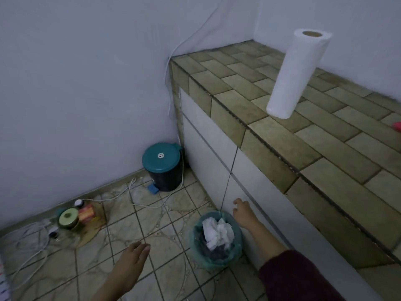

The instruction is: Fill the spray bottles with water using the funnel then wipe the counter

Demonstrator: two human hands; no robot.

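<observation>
The olive-tiled counter (282, 131) runs along the right, with an upright white paper towel roll (297, 72) standing on it. On the floor below, a small waste basket lined with a green bag (196, 244) holds crumpled white paper (218, 232). My right hand (243, 210) hangs just above and beside the basket's rim, fingers loose and holding nothing. My left hand (132, 261) is stretched out over the floor tiles, fingers straight and empty. No spray bottle or funnel is in view.
A teal pedal bin (162, 166) stands in the corner by the counter's end. White cables (121, 192) trail over the floor toward a round tray with a green-lidded jar (69, 218). A red object (397, 126) peeks in at the counter's right edge.
</observation>
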